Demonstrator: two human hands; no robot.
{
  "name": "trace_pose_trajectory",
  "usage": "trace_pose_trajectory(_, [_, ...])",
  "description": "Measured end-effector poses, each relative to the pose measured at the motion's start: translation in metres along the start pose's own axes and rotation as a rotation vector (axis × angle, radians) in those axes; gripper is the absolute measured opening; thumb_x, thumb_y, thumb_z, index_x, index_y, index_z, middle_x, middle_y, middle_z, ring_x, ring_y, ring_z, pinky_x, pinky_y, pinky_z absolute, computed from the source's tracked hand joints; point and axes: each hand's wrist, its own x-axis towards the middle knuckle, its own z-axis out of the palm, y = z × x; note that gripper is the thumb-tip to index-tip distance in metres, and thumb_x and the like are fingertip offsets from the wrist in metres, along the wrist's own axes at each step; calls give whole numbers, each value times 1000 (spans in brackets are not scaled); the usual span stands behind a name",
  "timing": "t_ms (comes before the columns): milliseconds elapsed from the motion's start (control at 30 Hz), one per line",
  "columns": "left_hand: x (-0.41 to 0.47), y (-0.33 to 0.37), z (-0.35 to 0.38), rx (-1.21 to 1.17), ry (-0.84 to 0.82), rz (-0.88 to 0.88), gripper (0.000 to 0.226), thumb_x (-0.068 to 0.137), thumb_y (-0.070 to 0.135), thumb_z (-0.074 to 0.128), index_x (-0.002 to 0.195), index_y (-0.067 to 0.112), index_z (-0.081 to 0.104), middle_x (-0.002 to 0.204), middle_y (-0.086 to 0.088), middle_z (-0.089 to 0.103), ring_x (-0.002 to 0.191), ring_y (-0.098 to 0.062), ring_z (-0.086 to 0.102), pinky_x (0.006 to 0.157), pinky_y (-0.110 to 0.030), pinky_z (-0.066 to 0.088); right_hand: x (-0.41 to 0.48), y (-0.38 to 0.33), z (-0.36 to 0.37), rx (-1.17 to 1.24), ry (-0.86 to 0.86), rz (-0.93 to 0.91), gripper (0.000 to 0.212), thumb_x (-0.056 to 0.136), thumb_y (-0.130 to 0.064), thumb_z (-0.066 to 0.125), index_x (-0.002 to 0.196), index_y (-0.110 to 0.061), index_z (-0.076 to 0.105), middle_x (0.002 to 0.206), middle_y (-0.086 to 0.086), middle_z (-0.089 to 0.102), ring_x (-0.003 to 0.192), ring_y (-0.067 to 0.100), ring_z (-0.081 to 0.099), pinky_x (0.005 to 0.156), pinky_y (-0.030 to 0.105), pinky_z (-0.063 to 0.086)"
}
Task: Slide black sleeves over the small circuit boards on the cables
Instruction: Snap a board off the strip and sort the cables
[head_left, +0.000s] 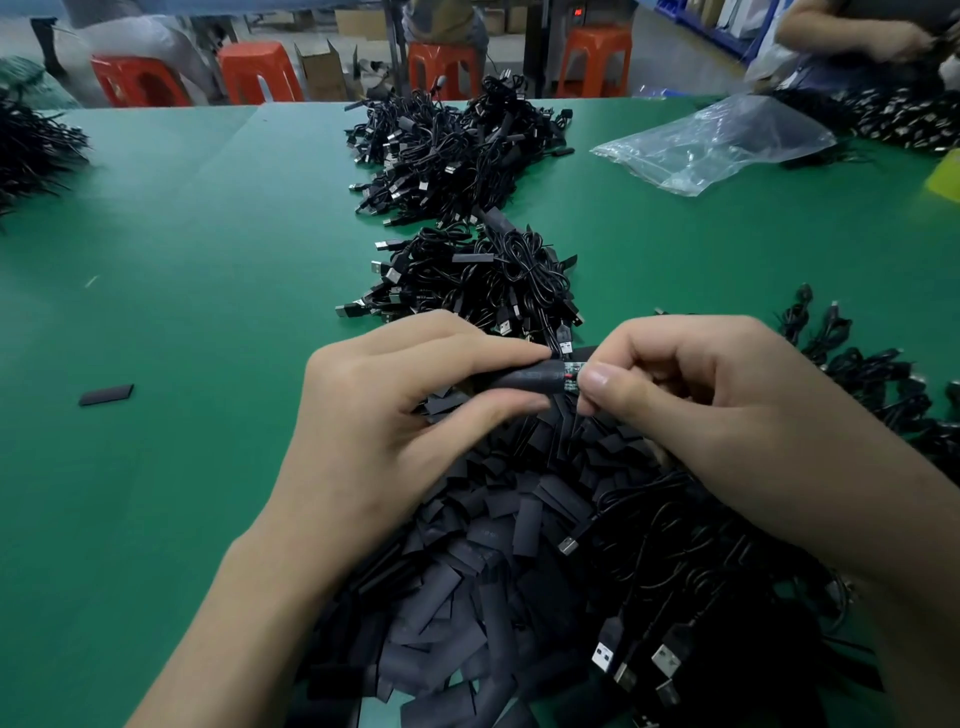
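My left hand (395, 415) pinches a black sleeve (524, 375); my right hand (727, 410) pinches the circuit board (571, 378) at its mouth, above the sleeve pile (467, 571).

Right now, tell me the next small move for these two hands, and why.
Probably the left hand should push the black sleeve a little further toward the right hand, which pinches the circuit board. A strip of board with a red spot shows bare at the sleeve's mouth, so the sleeve looks only partly on.
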Motion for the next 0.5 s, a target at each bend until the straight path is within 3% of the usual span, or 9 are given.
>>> trace_pose_trajectory(100, [0, 2, 1, -29, -16, 3, 19, 87, 20, 81, 104, 11, 79, 95, 1, 75, 86, -9, 70, 79, -19, 50, -1, -1, -3, 2, -41, -3, 24, 89, -43, 64, 75, -24, 72, 57, 13, 48, 50, 12, 36, 47, 21, 28])
trace_pose_trajectory(333, [0, 5, 4, -47, -11, 9, 17, 88, 19, 80, 102, 10, 79, 94, 3, 73, 85, -8, 68, 78, -18, 48, -2, -1, -7, 110, -119, 30, 30, 83, -49, 62, 75, -22, 73, 59, 21, 45, 51, 21, 35, 48, 28, 26])
trace_pose_trajectory(500, [0, 4, 4, -77, -14, 4, 18, 87, 18, 80, 103, 11, 78, 95, 5, 73, 86, -7, 68, 78, -18, 48, -1, 2, -8, 197, -151, 65, 26, 82, -43, 65, 74, -20, 74, 54, 8, 46, 48, 16, 38, 44, 18, 29])
